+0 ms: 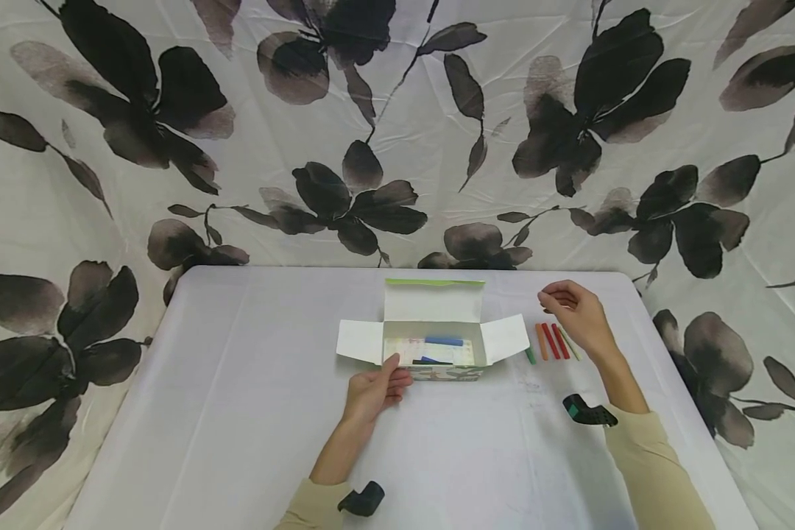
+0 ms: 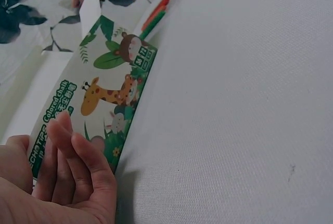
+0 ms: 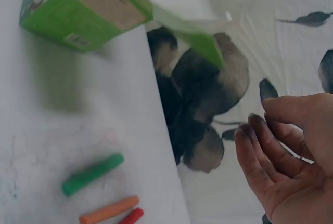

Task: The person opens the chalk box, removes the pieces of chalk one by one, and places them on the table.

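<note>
An open chalk box [image 1: 450,374], printed with animals and the words Colored Chalk, stands on the table with its lid and side flaps raised. My left hand [image 1: 373,390] holds the front wall near its left corner, thumb at the top edge and fingers along the printed front panel [image 2: 112,96]. Inside the box, a blue chalk stick [image 1: 444,341] lies near the back. My right hand [image 1: 579,316] hovers past the right flap [image 1: 506,338], fingers loosely bent and nothing between them. Just below it lie a green chalk stick [image 3: 92,174], an orange chalk stick [image 3: 109,209] and red chalk sticks [image 1: 556,341].
The white-covered table [image 1: 252,412] ends a little behind the box. A patterned floral cloth [image 1: 397,132] hangs behind it and at both sides. Faint chalk smudges [image 1: 530,383] mark the tabletop near the sticks. Both wrists wear small black cameras [image 1: 363,499].
</note>
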Demonstrator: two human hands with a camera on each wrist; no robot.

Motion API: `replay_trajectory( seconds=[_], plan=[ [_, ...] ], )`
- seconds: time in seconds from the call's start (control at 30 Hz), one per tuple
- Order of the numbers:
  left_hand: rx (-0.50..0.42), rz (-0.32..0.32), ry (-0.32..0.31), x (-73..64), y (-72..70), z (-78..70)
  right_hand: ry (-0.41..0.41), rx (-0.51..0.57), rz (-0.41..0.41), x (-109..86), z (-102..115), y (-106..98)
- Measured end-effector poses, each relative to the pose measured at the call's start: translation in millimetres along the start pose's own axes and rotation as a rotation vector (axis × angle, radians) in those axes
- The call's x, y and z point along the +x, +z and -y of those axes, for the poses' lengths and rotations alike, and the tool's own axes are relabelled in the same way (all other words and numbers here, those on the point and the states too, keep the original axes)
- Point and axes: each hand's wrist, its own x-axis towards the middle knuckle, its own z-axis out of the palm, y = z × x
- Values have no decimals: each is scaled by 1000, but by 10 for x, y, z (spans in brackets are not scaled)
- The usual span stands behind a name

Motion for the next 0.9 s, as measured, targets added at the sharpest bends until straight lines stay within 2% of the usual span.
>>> replay_trajectory(
  seconds=[0.27,0.5,0.73,0.9],
  plan=[
    [-2,17,8,0,-23,4,-102,76,69,47,249,174],
    [3,7,15,-12,-25,13,-163,111,141,57,354,403],
    [-9,10,17,-15,-6,-1,-190,48,195,62,404,637],
    [-9,8,17,-12,1,5,-254,37,259,35,446,794]
  ],
)
